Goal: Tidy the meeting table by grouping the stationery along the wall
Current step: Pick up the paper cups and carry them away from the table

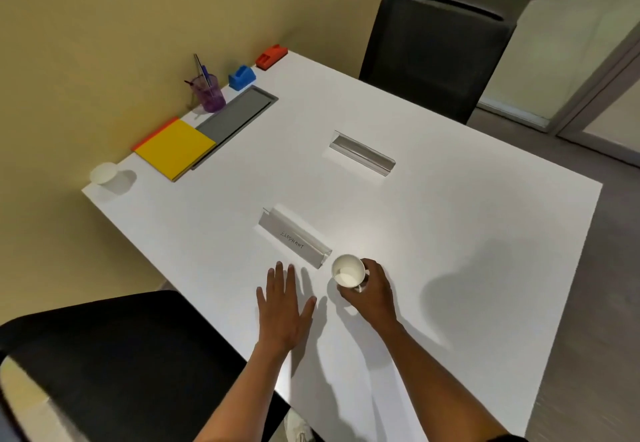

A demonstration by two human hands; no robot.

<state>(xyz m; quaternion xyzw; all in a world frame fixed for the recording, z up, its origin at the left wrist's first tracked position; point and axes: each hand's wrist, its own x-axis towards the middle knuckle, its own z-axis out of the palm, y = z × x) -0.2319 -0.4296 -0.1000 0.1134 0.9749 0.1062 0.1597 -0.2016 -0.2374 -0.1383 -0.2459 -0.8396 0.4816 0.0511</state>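
Note:
My right hand [375,291] grips a white paper cup [347,271] standing near the front of the white table [450,220]. My left hand [284,306] lies flat on the table beside it, fingers spread, holding nothing. Along the wall sit a second paper cup [104,173], a yellow notebook on an orange one [175,148], a purple pen holder with pens [209,92], a blue tape dispenser [242,77] and a red stapler [272,56]. A clear name stand marked "ELEPHANT" [294,238] lies just beyond my hands; another clear stand [362,153] sits mid-table.
A grey cable hatch [235,119] is set into the table next to the notebooks. One black chair [436,53] stands at the far side, another black chair [114,355] at the near left. The yellow wall runs along the table's left edge.

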